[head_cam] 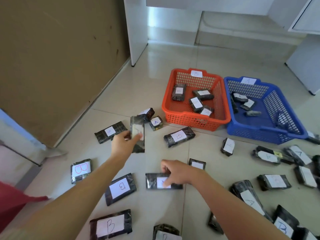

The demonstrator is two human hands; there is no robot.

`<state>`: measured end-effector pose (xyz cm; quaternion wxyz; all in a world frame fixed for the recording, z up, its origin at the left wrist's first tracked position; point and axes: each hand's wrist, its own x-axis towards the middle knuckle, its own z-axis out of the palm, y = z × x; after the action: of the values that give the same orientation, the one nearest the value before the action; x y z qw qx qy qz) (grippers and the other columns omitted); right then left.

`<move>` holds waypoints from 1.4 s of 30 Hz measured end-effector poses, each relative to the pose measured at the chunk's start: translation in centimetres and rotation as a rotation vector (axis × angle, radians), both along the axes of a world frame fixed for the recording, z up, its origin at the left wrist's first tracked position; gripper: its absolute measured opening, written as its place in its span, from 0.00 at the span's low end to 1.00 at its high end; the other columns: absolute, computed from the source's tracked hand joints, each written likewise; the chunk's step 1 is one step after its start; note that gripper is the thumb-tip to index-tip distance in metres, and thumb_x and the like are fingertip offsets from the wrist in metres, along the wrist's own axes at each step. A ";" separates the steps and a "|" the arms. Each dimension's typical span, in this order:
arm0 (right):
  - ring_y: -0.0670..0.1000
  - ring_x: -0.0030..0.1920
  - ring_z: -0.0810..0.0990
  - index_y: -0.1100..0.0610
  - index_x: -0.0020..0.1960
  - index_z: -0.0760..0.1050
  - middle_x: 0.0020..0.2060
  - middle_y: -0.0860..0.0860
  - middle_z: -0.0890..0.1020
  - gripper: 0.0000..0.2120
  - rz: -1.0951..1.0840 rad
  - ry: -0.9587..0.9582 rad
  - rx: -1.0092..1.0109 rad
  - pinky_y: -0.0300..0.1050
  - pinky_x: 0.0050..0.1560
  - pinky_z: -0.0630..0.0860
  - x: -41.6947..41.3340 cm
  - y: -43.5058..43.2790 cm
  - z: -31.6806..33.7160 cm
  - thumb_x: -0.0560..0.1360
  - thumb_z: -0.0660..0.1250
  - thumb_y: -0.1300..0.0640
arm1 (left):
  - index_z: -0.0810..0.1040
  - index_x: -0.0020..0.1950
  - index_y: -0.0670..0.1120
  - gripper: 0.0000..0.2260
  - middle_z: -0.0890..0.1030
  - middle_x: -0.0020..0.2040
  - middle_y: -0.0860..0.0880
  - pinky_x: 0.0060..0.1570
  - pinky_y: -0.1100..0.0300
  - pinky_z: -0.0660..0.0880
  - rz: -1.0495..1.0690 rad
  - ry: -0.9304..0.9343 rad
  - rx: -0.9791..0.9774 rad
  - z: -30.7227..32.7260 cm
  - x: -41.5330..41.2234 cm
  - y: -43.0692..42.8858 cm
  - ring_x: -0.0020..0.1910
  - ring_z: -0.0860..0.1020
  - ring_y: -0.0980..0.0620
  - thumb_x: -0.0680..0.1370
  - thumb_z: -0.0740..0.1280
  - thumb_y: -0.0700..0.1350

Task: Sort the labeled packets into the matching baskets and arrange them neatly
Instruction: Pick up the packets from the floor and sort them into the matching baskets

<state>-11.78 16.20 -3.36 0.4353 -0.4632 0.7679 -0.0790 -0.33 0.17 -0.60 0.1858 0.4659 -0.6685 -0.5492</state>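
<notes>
Several black packets with white letter labels lie scattered on the tiled floor. My left hand (123, 143) grips one long packet (137, 135) upright above the floor, its label blurred. My right hand (176, 172) rests fingers-down on a flat packet (152, 181), pinching its labelled top. The red basket (190, 118), tagged B, holds several packets. Beside it on the right stands the blue basket (259, 132), tagged A, also with several packets inside.
A brown board (57, 58) leans along the left, a white cabinet panel (136, 32) stands behind. Loose packets marked B (179, 135) and A (156, 122) lie near the red basket. More packets crowd the right and bottom of the floor. Red cloth (13, 200) shows at lower left.
</notes>
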 end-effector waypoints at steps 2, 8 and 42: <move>0.52 0.43 0.75 0.53 0.51 0.69 0.48 0.53 0.76 0.15 -0.190 -0.026 -0.160 0.44 0.41 0.71 -2.1 0.0 1.2 0.69 0.72 0.59 | 0.79 0.45 0.46 0.06 0.82 0.42 0.46 0.43 0.54 0.77 0.048 0.078 0.009 2.0 -1.9 0.2 0.41 0.80 0.49 0.76 0.69 0.49; 0.51 0.41 0.77 0.52 0.47 0.69 0.45 0.52 0.78 0.13 -0.898 -0.082 -0.718 0.43 0.41 0.74 -13.5 1.9 5.3 0.71 0.70 0.64 | 0.77 0.52 0.49 0.09 0.82 0.43 0.51 0.41 0.58 0.76 0.064 0.224 -0.018 5.1 -12.2 3.0 0.46 0.81 0.48 0.73 0.68 0.46; 0.56 0.41 0.84 0.63 0.45 0.76 0.44 0.60 0.83 0.09 -0.714 0.091 0.032 0.46 0.39 0.81 -34.7 8.4 -0.1 0.72 0.72 0.58 | 0.82 0.45 0.48 0.05 0.84 0.44 0.48 0.48 0.52 0.78 -0.027 0.090 0.169 0.4 -33.5 13.2 0.43 0.81 0.51 0.73 0.71 0.48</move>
<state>-46.47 24.57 -3.49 0.3530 -0.1620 0.9010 -0.1933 -33.79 13.36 -0.23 0.1681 0.4457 -0.6171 -0.6263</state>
